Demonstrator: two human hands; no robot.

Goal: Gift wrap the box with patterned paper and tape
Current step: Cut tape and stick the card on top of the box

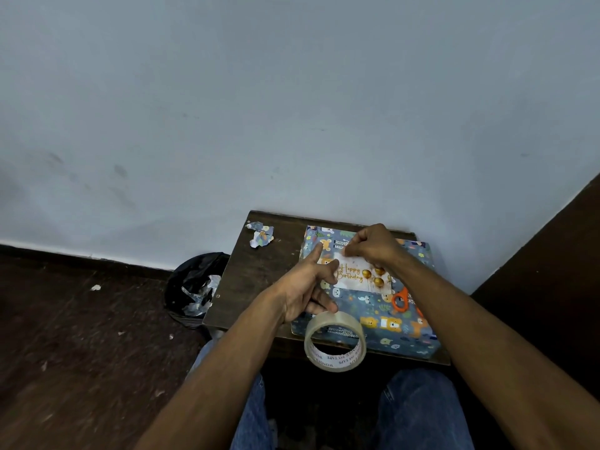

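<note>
Head: dark table [256,271]; blue-grey wall [292,108]

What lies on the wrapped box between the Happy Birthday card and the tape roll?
In the head view, only patterned paper of the wrapped box lies between the card and the tape roll; the left hand crosses that stretch's left edge.

The right hand [373,245] hid the far edge of the white "Happy Birthday" card [363,277]. The orange-handled scissors [402,300] lay mostly behind the right forearm, blades unseen. The clear tape roll's [335,342] print was too small to read fully.
</note>
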